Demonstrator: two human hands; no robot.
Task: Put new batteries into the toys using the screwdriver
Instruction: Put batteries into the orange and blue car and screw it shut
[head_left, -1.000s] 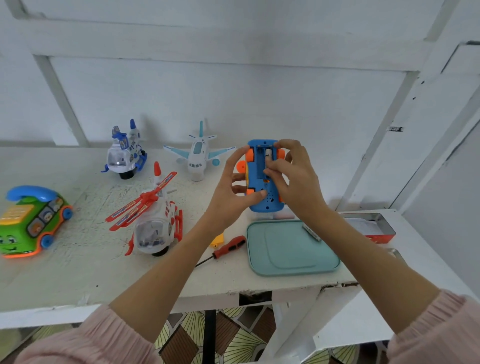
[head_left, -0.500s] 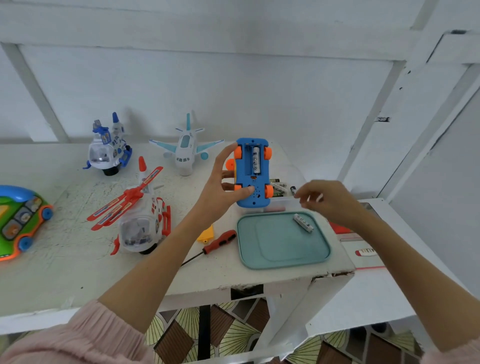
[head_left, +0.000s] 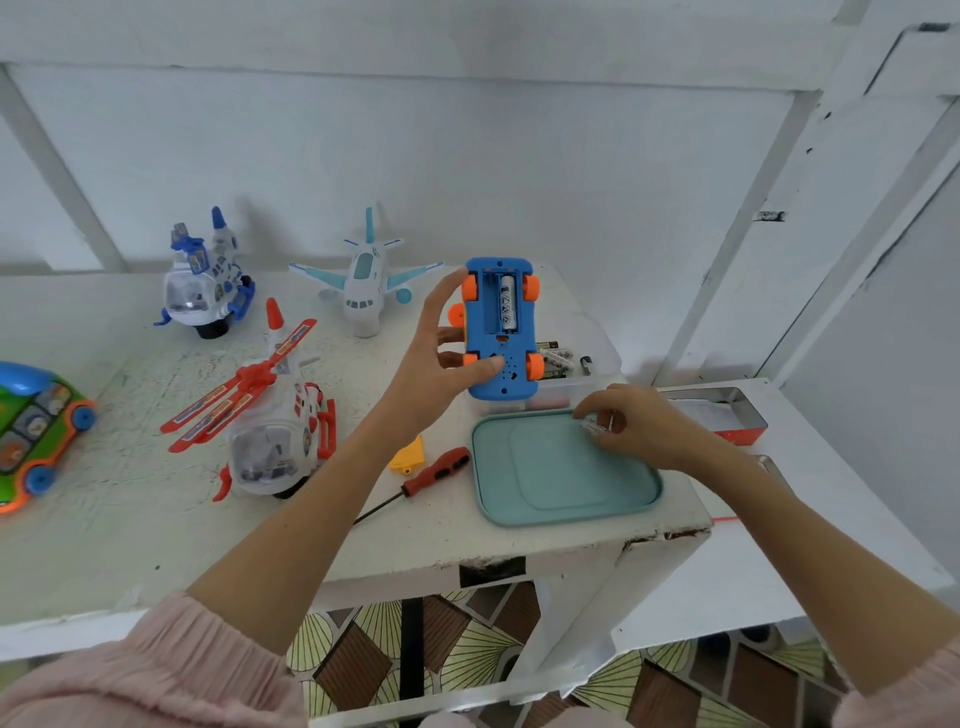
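Above the back edge of the counter (head_left: 130, 530), the left hand (head_left: 431, 358) is holding the blue toy car (head_left: 500, 332) upright, underside facing the person, thumb and fingers clamped on its lower body. Reason, as judged: the open battery bay is kept in view and reachable. One battery (head_left: 507, 309) is sitting in the bay; the slot beside it is looking vacant. The right hand (head_left: 634, 426) is resting at the far corner of the teal tray (head_left: 550, 499), fingers pinching a small pale piece, likely the next cell or a cover; cannot tell which. Spare batteries (head_left: 558, 358) are lying just behind the car. The screwdriver (head_left: 436, 470) is lying idle beside the tray, near a yellow piece (head_left: 409, 457), so the screwing step is judged not yet due
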